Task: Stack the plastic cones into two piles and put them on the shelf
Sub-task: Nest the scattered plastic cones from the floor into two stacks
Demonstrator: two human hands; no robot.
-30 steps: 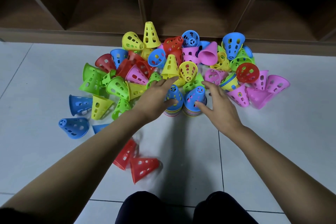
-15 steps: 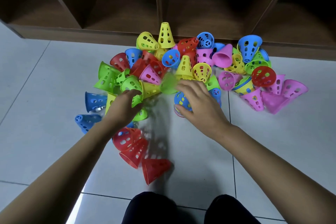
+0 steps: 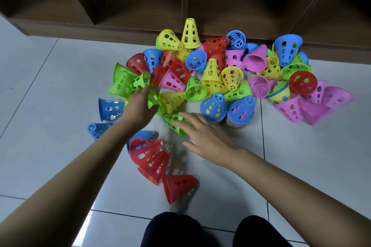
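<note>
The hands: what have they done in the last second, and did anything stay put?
Both hands left the two blue-topped stacks. The left hand went left into the heap and now grips a green cone. The right hand drew back toward the person and is open, its fingers over a fallen green cone on the floor. The stacks stayed upright, side by side.

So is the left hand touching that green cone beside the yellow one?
Touching: the head view shows the left hand curling thumb and fingers round the green cone.
</note>
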